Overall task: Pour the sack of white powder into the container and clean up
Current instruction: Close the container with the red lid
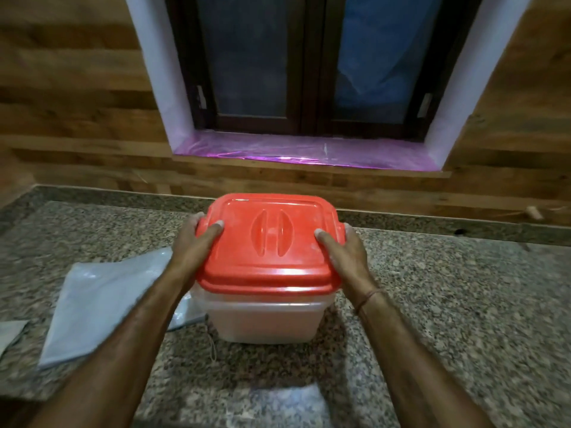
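Granite table (448,304) bore the container (262,322) — left hand (197,242) and right hand (343,251) gripped its red lid (272,242), which uneven pressure might seat crooked.

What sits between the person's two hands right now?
The red lid, seated on the translucent container, fills the whole gap: the left hand and right hand hold its opposite edges. The head view shows it.

No readable text, label, brand, number or sign on any surface in view.
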Tool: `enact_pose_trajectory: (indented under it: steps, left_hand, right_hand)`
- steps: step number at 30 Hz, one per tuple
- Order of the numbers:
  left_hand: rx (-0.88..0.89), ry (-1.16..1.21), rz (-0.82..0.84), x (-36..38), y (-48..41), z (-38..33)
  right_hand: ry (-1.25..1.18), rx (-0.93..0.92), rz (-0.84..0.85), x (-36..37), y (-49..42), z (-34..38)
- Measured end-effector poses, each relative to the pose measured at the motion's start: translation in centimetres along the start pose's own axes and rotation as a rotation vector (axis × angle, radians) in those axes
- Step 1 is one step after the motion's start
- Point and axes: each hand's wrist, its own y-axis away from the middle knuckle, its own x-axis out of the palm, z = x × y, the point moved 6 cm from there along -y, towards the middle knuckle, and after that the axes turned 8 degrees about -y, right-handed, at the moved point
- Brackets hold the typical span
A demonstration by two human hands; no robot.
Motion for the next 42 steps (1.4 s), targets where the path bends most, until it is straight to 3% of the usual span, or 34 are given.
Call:
enact_pose_trajectory:
  steps: [7,14,23,31,35,37,42]
  left_hand:
    - [0.002,-0.015,0.099,0.2,-1.0,2.1]
    - [-0.006,-0.003,0.089,0.9,-0.2,3.0]
    - [0.026,-0.045,0.079,1.2,0.5,3.6]
    - [-0.276,0.297,0.254,1.8,0.3,4.8]
    - [-0.324,0.134,0.223,1.5,1.2,5.7]
    - [-0.28,-0.003,0.138,0.6,1.3,5.4]
    - [-0.155,-0.071,0.043,0.1,2.1,3.8]
  right_hand:
    - [0.167,0.078,-0.072,0.6,-0.2,-2.1]
    - [0.137,0.13,-0.001,0.7,0.9,-1.9]
    - [0.136,0.114,-0.037,0.8,2.7,-2.7]
    - [0.051,0.131,-0.065,0.1,3.7,-2.5]
    - [0.2,0.067,-0.182,-1.2,5.3,-2.4]
    - [0.203,0.072,-0.214,-1.8,6.0,-2.3]
    - [0.194,0.144,-0.232,-2.6,6.3,-2.8]
